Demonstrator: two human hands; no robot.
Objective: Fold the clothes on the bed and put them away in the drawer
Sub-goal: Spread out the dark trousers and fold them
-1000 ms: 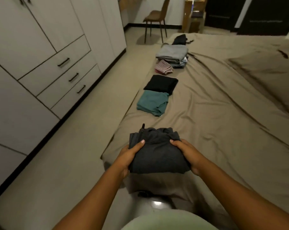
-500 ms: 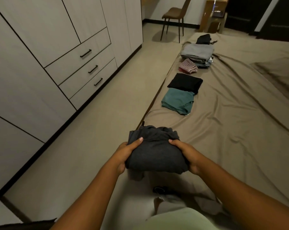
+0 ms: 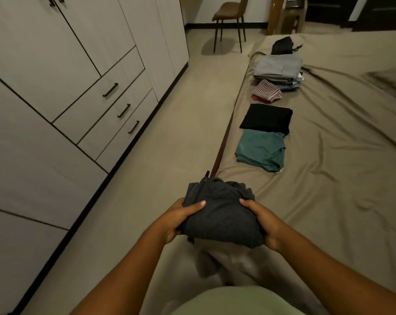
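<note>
1. Head view: the left hand point(image 3: 176, 218) and right hand point(image 3: 262, 220) each have their grip clamped on one side of the dark folded bundle point(image 3: 222, 214), thumbs on top. The bundle is held in the air over the near edge of the bed point(image 3: 328, 189), partly above the floor point(image 3: 169, 137).
2. The grip holds only the two sides, so the middle has no support. If the squeeze slackens, the folds may open or the bundle may drop to the floor.
3. A corner hangs loose under the left side. It looks likely to drag the fold apart during the carry.
4. A zip pull point(image 3: 206, 175) sticks out at the far end and could snag on a drawer edge.
5. All three drawers point(image 3: 110, 103) look closed and both hands are busy. Freeing one hand for a handle leaves a one-sided hold, and the bundle may sag and unfold.
6. The teal shirt point(image 3: 259, 152), the black piece point(image 3: 266, 119) and other piles lie folded close to the bed's edge. A passing brush could knock them off.
</note>
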